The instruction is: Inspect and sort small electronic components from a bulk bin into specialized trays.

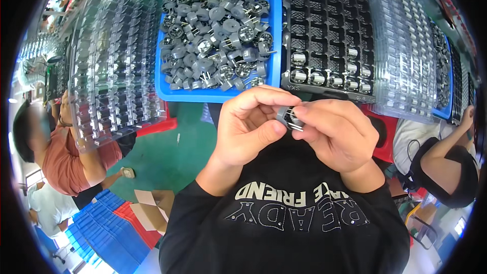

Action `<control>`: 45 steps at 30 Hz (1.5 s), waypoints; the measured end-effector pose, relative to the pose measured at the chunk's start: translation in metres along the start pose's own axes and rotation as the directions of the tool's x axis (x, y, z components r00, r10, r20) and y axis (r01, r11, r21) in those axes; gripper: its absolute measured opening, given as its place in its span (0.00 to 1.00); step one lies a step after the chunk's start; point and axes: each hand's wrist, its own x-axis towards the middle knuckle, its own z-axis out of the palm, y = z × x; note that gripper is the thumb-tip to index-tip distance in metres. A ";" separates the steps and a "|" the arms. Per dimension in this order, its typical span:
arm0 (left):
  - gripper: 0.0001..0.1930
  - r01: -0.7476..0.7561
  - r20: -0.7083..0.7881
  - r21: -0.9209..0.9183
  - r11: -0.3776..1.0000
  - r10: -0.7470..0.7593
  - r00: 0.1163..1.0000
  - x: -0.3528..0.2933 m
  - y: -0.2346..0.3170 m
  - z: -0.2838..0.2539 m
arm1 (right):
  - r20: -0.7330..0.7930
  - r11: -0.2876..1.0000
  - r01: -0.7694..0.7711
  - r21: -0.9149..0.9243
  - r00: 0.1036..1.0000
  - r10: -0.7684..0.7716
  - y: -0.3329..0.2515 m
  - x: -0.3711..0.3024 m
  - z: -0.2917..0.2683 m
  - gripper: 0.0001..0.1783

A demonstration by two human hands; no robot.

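Note:
Close in front of my chest, a small round grey plastic part with metal pins (290, 117) is held between both hands. My left hand (251, 124) is closed on its rim with thumb and forefinger. The fingertips of my right hand (337, 132) pinch at its right side, beside the pins, and cover part of it. Whether they hold a second small piece I cannot tell. Just beyond my hands stands a blue tray (213, 95) heaped with similar grey parts (215, 30). Right of it, a black compartment tray (324, 25) has several shiny metal cylinders (317, 77) in its nearer pockets.
Clear plastic trays (114, 56) stand at the left, and another stack of clear trays (406, 45) at the right. Other people work on both sides, one in a rust-coloured shirt (68, 160). Blue crates (104, 228) and an open cardboard box (152, 208) are at lower left.

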 end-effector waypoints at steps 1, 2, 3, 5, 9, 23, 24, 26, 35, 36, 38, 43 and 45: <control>0.21 0.009 -0.003 -0.003 1.000 -0.009 1.000 0.000 0.000 0.001 | -0.004 1.000 0.002 -0.017 1.000 -0.002 0.000 0.000 -0.001 0.14; 0.21 -0.012 0.005 0.017 1.000 0.012 1.000 0.001 -0.002 0.000 | -0.003 0.999 0.012 -0.032 1.000 -0.012 0.001 0.000 -0.001 0.14; 0.21 -0.010 0.000 0.021 1.000 0.010 1.000 0.002 -0.003 0.000 | -0.003 1.000 0.010 -0.025 1.000 -0.010 0.001 0.000 -0.002 0.14; 0.20 -0.003 0.017 0.027 1.000 0.003 1.000 0.003 -0.003 -0.001 | 0.020 0.998 0.025 -0.052 1.000 -0.024 0.001 0.002 -0.003 0.14; 0.19 0.020 0.011 0.062 0.998 -0.021 1.000 0.000 0.001 -0.002 | 0.064 0.998 0.010 -0.058 0.998 -0.006 0.000 0.002 -0.005 0.14; 0.16 -0.165 0.051 0.147 0.975 0.160 0.986 0.003 -0.003 -0.007 | 0.013 0.980 -0.162 0.118 0.987 0.162 0.006 -0.001 0.004 0.14; 0.16 -0.191 0.019 0.216 0.958 0.191 0.981 0.001 -0.004 -0.004 | 0.025 0.944 -0.265 0.197 0.964 0.266 0.004 0.004 0.004 0.12; 0.16 -0.194 -0.015 0.299 0.934 0.208 0.978 0.000 -0.011 0.003 | 0.079 0.892 -0.360 0.273 0.933 0.352 0.012 0.003 0.000 0.09; 0.23 -0.237 0.216 0.971 0.006 0.387 0.896 0.064 0.025 -0.018 | 0.101 0.751 -0.187 -0.633 0.942 0.319 0.051 0.012 -0.054 0.07; 0.22 -0.209 0.212 0.977 -0.043 0.313 0.926 0.069 0.030 -0.015 | 0.102 0.749 -0.184 -0.637 0.942 0.319 0.053 0.013 -0.053 0.07; 0.21 -0.177 0.207 0.972 -0.152 0.214 0.954 0.075 0.031 -0.013 | 0.168 0.707 -0.119 -0.697 0.931 0.324 0.059 0.014 -0.050 0.05; 0.17 -0.168 0.233 0.926 -0.339 0.160 0.959 0.079 0.034 -0.012 | 0.268 0.758 -0.010 -0.652 0.932 0.243 0.071 0.013 -0.045 0.04; 0.16 -0.186 0.262 0.922 -0.340 0.192 0.946 0.077 0.037 -0.013 | 0.259 0.801 -0.112 -0.588 0.912 0.317 0.061 0.017 -0.060 0.08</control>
